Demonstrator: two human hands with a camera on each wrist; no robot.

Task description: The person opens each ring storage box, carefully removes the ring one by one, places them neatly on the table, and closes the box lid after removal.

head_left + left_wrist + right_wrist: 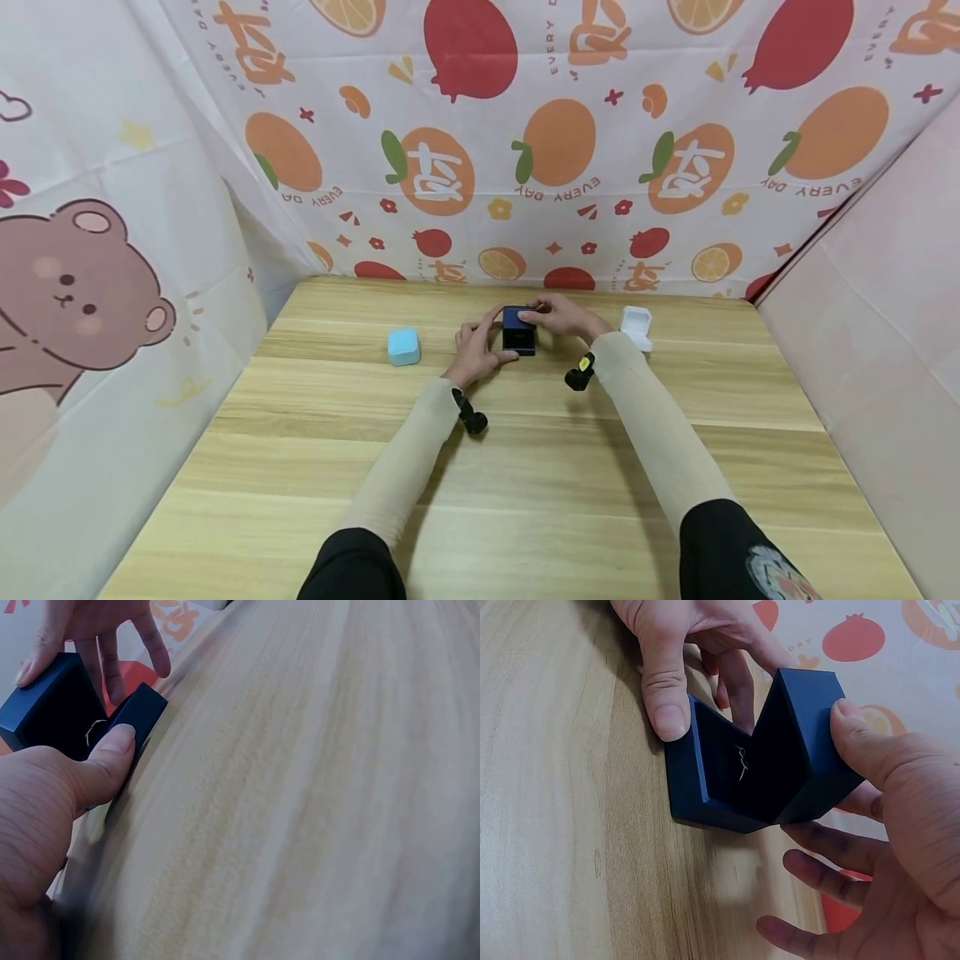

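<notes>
A dark blue ring box [519, 330] stands on the table with its lid raised. Inside, a thin shiny piece that looks like a ring [742, 763] shows against the dark lining. My left hand [476, 353] grips the base, its thumb on the front edge in the left wrist view. My right hand [561, 317] pinches the lid, thumb on the outer top and index finger behind; its other fingers are spread in the right wrist view. To the left sits a light blue box [404, 346], closed. A white box [636, 327] stands with its lid up beyond my right wrist.
The wooden table [525, 500] reaches back to a fruit-printed cloth [480, 233]. A white cloth with a bear print [82, 283] hangs at the left, and a pale panel [885, 300] borders the right side.
</notes>
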